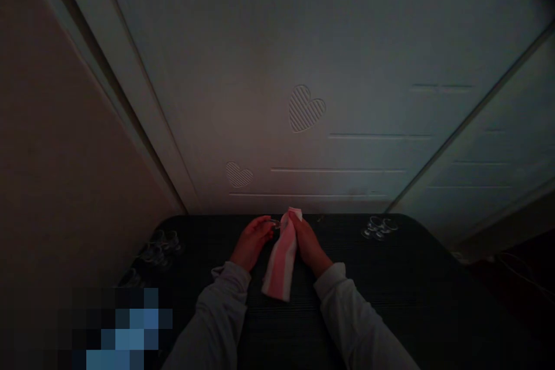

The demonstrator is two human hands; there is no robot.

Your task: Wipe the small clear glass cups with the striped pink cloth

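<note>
Over the dark table's far middle, my left hand point(252, 241) is closed on a small clear glass point(274, 223), of which only a rim-like part shows between the fingers. My right hand point(309, 244) grips the upper part of a pink and white striped cloth point(281, 266), pressed up against the glass. The cloth's lower end hangs down between my forearms. What lies under the cloth is hidden.
Several clear glasses point(161, 247) stand at the table's left edge, with another point(132, 277) nearer. More small glasses point(378, 226) are at the far right. A pale panel with carved hearts point(306, 108) rises behind the dark table point(368, 300).
</note>
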